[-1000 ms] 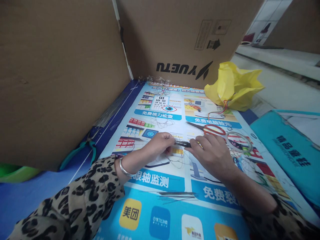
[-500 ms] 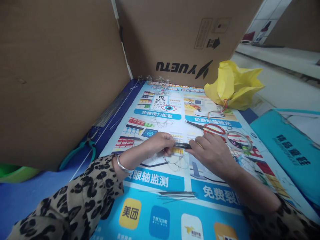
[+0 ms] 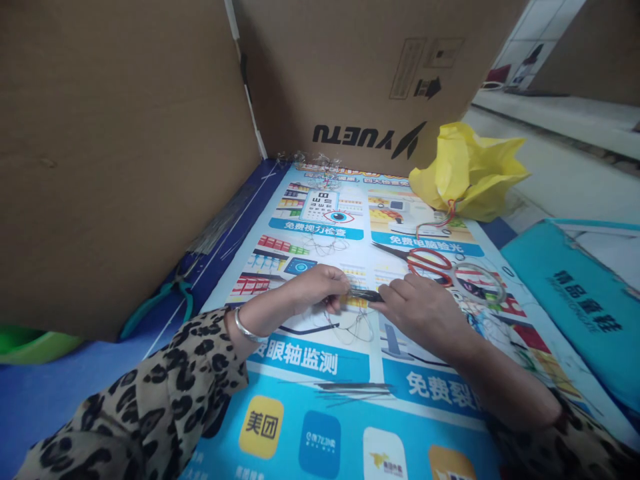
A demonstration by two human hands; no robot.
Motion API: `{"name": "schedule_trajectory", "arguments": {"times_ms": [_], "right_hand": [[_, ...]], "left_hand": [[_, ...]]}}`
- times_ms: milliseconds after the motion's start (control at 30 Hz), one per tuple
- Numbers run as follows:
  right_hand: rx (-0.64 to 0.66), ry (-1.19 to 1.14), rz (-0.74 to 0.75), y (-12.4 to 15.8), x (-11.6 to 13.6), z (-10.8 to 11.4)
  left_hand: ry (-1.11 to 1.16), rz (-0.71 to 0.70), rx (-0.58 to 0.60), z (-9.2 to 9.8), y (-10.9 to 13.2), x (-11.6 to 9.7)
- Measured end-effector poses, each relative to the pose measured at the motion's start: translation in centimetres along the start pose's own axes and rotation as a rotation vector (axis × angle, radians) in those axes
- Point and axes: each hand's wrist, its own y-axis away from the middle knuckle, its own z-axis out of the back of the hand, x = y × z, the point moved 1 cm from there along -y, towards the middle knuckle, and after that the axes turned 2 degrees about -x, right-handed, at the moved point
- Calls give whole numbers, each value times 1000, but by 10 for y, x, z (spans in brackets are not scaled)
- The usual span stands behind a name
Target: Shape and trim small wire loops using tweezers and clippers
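My left hand (image 3: 324,283) is closed in a pinch at the centre, on a bent thin wire piece (image 3: 357,328) whose loops hang below the fingers over the printed sheet. My right hand (image 3: 424,312) is wrapped round pliers (image 3: 369,295). Their narrow dark jaws point left and meet the wire at my left fingertips; the handles are hidden in the palm. Just beyond my right hand lie red-handled scissors (image 3: 430,261). A ring-shaped coil (image 3: 500,287) rests to their right.
Short straight wires (image 3: 355,388) lie in front of my hands. Teal-handled pliers (image 3: 187,300) and long wires (image 3: 220,230) are at the left, by a cardboard wall (image 3: 125,167). A yellow crumpled wrapper (image 3: 470,173) and a teal box (image 3: 575,293) stand on the right.
The pliers' jaws have tilted slightly, and my right hand has rolled a little, its fingers closer round the handles. My left hand has stayed almost still.
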Motion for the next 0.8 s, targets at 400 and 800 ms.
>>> {"name": "schedule_trajectory", "arguments": {"times_ms": [400,800], "right_hand": [[14,-68,-80,2,2,-4],[56,-124,-199,4,2,-13]], "left_hand": [[10,-33,15,1,1,3],[11,-41,-6,0,-1,3]]}}
